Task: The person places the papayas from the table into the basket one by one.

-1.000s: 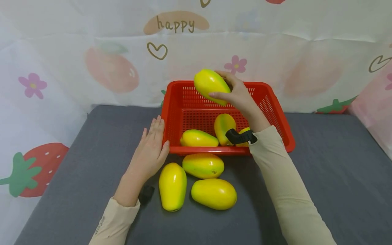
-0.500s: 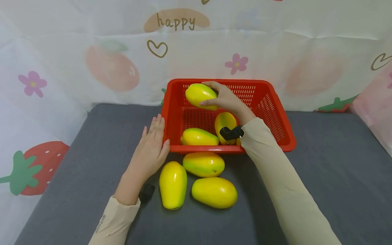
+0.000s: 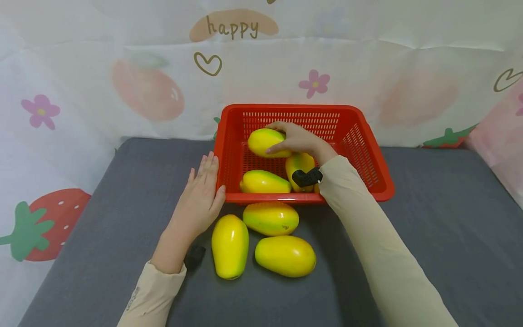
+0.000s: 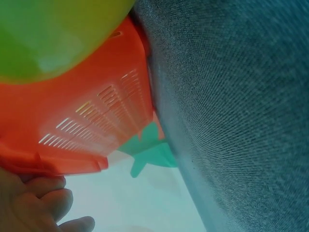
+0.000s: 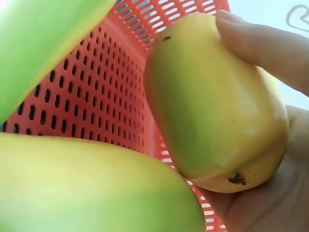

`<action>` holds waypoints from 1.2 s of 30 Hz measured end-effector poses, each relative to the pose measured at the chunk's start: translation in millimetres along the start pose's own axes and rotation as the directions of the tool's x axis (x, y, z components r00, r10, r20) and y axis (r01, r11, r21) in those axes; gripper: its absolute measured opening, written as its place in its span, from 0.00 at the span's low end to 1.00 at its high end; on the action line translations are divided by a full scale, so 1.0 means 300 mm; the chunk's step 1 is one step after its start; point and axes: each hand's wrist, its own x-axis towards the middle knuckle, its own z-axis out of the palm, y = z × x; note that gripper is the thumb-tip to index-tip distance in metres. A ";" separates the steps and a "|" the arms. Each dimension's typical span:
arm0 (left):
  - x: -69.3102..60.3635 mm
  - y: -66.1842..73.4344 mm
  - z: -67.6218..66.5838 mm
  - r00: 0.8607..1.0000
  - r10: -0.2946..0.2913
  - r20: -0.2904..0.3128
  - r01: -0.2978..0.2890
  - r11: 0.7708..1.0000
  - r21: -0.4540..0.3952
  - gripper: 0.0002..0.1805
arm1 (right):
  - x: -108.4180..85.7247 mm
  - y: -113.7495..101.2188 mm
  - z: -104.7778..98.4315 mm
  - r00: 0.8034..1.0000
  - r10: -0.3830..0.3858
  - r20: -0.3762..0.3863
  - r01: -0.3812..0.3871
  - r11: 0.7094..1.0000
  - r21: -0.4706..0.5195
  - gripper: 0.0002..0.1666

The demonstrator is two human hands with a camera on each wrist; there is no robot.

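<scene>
A yellow-green papaya point(image 3: 263, 143) is gripped by my right hand point(image 3: 302, 139) inside the red basket point(image 3: 253, 198), with thumb and fingers on either side. The right wrist view shows this papaya point(image 5: 217, 101) close up, its dark stem mark facing the camera. Below it in the basket lie a sideways papaya point(image 3: 266, 182) and a more upright papaya point(image 3: 300, 162); a sliver of another yellow one shows by the wrist strap. My left hand point(image 3: 196, 197) rests with straight fingers against the basket's left side. The left wrist view shows its fingertips point(image 4: 55, 203) at the rim.
In front of the basket, three papayas lie on the grey cloth: one along the basket wall point(image 3: 271, 220), one pointing towards me point(image 3: 230, 247) and one nearest on the right point(image 3: 286, 256). A printed white curtain point(image 3: 347, 59) hangs behind the basket.
My right hand has brought the held papaya down and left, from above the basket's back rim to inside it. The left hand and the papayas on the cloth have stayed put.
</scene>
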 end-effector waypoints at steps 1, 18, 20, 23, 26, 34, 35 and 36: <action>0.000 0.000 -0.001 1.000 0.001 -0.001 -0.001 1.000 0.000 0.34 | 0.000 0.000 0.001 1.000 0.003 0.006 -0.003 1.000 -0.008 0.43; -0.002 -0.001 -0.003 1.000 0.001 -0.002 -0.001 1.000 -0.009 0.35 | -0.005 -0.002 0.009 0.992 0.002 0.125 0.003 0.999 -0.034 0.44; -0.002 0.000 -0.003 1.000 0.001 -0.001 -0.001 1.000 -0.010 0.35 | -0.003 0.000 0.010 0.990 -0.003 0.142 0.006 1.000 -0.022 0.43; -0.001 0.000 -0.005 1.000 0.003 -0.004 -0.003 1.000 -0.010 0.35 | 0.001 0.001 0.010 0.987 -0.013 0.162 0.012 1.000 0.006 0.42; -0.002 0.000 -0.007 1.000 0.003 -0.006 -0.003 1.000 -0.010 0.35 | 0.003 0.000 0.010 0.986 -0.023 0.167 0.020 1.000 0.021 0.41; 0.001 -0.001 -0.005 1.000 -0.003 0.006 0.003 1.000 -0.015 0.35 | -0.005 -0.006 0.007 0.990 -0.050 0.134 0.051 0.999 -0.003 0.40; 0.000 0.000 -0.006 1.000 -0.004 0.008 0.004 1.000 -0.015 0.35 | -0.007 -0.008 0.006 0.991 -0.054 0.125 0.055 0.998 -0.004 0.40; 0.001 0.000 -0.006 1.000 -0.005 0.011 0.005 1.000 -0.017 0.35 | -0.008 -0.010 0.006 0.991 -0.061 0.116 0.062 0.998 -0.004 0.40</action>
